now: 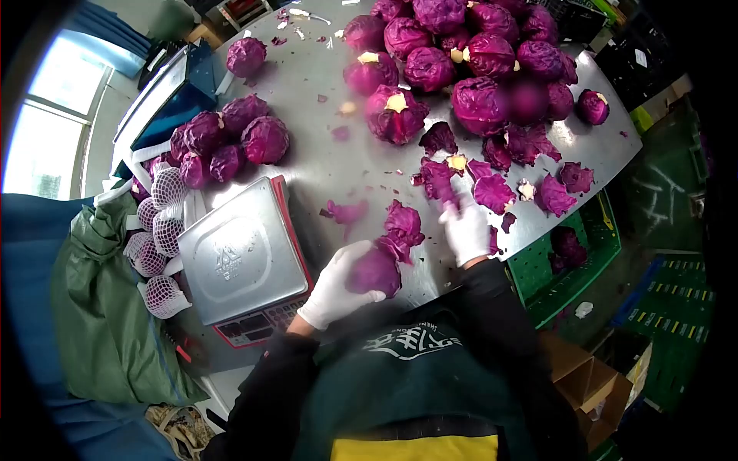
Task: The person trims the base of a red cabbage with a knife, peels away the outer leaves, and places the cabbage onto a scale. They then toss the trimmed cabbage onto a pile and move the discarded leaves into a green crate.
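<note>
My left hand [338,286], in a white glove, is closed around the side of a red cabbage [378,273] close to my apron. Some loosened outer leaves [403,229] stick up from the far side of that head. To the right, my right hand [467,229], also gloved in white, is over the metal table among torn cabbage leaves [492,190]. Its fingertips are blurred beside a purple leaf [438,178], and whether they grip it cannot be made out. Cut pale stem pieces [526,190] lie nearby.
A large pile of red cabbages [480,54] covers the far right of the table [307,92]. On the left are a weighing scale [242,250], a smaller cabbage group [231,138] and cabbages in white foam nets [165,230]. A green crate [538,284] with leaves stands below the right edge.
</note>
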